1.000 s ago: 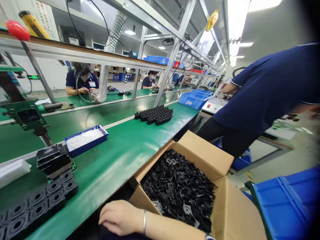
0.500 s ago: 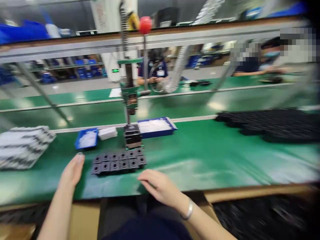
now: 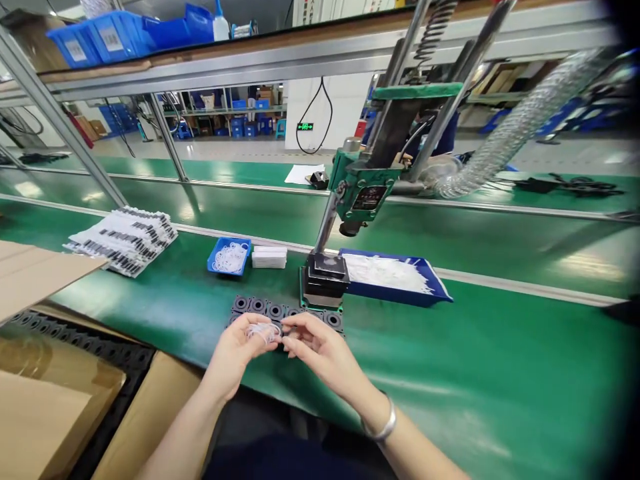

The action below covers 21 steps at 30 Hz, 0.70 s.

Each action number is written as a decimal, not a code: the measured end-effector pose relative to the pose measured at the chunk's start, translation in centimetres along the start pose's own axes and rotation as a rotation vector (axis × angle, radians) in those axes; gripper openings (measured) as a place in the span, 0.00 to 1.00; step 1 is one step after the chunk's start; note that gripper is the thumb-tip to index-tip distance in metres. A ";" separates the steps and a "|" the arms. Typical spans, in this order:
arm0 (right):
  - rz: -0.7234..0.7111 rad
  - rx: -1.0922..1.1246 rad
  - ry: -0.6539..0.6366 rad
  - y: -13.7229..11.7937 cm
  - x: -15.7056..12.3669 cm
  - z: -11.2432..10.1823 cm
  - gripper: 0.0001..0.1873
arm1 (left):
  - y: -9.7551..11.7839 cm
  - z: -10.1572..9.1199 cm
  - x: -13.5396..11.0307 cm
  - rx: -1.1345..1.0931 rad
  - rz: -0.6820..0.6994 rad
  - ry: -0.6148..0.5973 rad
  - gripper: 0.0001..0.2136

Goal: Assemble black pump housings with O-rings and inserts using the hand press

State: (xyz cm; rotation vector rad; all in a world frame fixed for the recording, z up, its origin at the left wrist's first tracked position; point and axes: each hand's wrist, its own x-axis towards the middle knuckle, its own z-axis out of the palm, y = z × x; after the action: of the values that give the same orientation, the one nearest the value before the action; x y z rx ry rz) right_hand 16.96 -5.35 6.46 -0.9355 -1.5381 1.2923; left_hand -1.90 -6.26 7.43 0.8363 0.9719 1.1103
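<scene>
In my head camera's view, my left hand pinches a loose bundle of white rings between thumb and fingers, while my right hand closes in from the other side, its fingers curled narrow at the bundle's edge; whether those fingertips have caught a ring, I cannot tell. Half a second ago the two were well apart, the left near the small blue tray and the right beside the end of the black blocks; now they meet over the near side of those blocks and partly hide them. A second ago my view was turned far to the right; it has since swung back to the desk. To my reading, the shift means reaching has given way to close, two-handed finger work on the rings. More rings lie in the small tray just behind, with a white stack beside it. The green hand press stands behind the blocks, its base near their right end, with a long blue tray of white strips beside it. To my left, an open cardboard box sits below the desk's edge, more black parts showing inside.
</scene>
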 end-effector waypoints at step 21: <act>-0.194 -0.640 -0.208 1.9 11.9 2.5 0.08 | 0.8 -7.8 0.3 0.019 0.169 0.378 0.18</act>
State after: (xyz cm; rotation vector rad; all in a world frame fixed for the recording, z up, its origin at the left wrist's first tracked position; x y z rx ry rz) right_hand 10.87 5.35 6.39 -1.0220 -2.2127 0.7787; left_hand -9.36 -5.28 5.36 0.7475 1.2418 1.4406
